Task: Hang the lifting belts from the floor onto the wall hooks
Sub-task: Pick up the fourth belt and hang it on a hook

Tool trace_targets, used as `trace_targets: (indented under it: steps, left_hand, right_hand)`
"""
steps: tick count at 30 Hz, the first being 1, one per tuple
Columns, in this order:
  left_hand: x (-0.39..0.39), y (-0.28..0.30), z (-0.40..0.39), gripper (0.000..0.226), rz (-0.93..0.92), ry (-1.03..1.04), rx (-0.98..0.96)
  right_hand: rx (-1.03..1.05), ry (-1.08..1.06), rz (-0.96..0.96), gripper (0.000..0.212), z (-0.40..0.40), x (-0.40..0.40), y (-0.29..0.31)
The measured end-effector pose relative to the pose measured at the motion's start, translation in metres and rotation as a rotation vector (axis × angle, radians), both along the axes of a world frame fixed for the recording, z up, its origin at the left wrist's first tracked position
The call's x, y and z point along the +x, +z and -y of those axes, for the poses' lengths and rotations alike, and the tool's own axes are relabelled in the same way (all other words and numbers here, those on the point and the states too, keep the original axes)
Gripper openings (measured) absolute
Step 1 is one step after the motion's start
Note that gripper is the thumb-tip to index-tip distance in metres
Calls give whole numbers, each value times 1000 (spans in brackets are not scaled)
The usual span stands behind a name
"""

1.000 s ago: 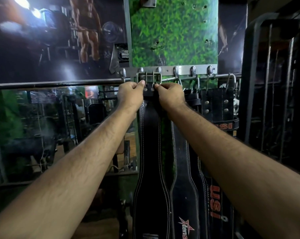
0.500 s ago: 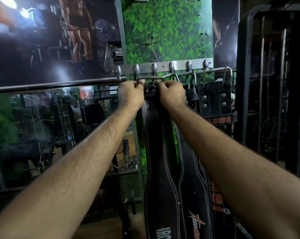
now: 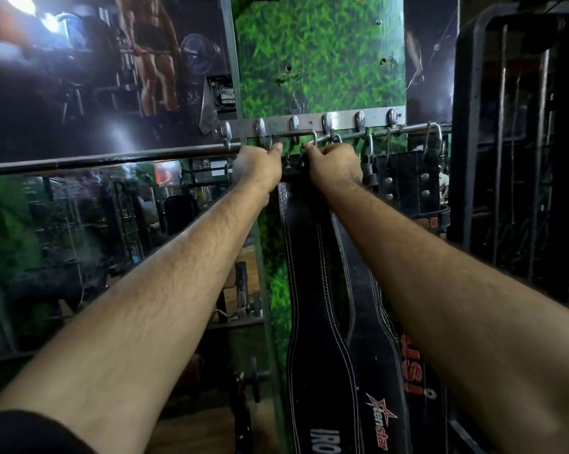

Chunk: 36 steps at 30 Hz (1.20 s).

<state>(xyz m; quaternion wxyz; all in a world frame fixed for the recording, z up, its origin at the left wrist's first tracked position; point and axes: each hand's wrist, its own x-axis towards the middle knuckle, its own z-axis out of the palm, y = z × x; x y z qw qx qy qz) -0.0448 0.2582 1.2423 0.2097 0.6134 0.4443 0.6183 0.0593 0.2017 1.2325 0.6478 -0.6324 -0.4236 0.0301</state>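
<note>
Belts hang in a dark bunch against the green grass-print panel (image 3: 319,60); the front black belt (image 3: 312,322) drops straight down between two outstretched forearms. Higher up, the left hand (image 3: 258,167) and right hand (image 3: 333,163), slightly apart, each pinch a side of its metal buckle (image 3: 294,136), whose bar sits at the steel hook rail (image 3: 342,118). Another studded belt (image 3: 407,175) hangs to the right.
</note>
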Motion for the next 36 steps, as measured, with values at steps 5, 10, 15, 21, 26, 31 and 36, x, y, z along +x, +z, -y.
trace_targets:
  steps: [5,10,15,21,26,31,36]
  left_hand:
    - [1,9,-1,44,-7,-34,-12]
    - [6,7,-6,53,146,-138,-101]
    - [2,-11,-14,44,230,-220,-155]
    - [-8,-53,10,53,262,-457,-71]
    - [-12,-95,33,36,399,-665,-79]
    - [4,-151,25,33,279,-454,-52]
    - [7,-215,19,37,243,-425,-57]
  right_hand:
    - [-38,93,-114,49,3,3,10]
    - [-86,73,-66,44,11,8,15]
    - [-2,-31,101,42,16,-11,-16]
    - [358,208,8,41,18,-15,-83]
    - [304,477,-104,57,8,6,-130]
    - [277,463,-81,19,-1,13,-165]
    - [178,483,-40,40,-7,30,-221]
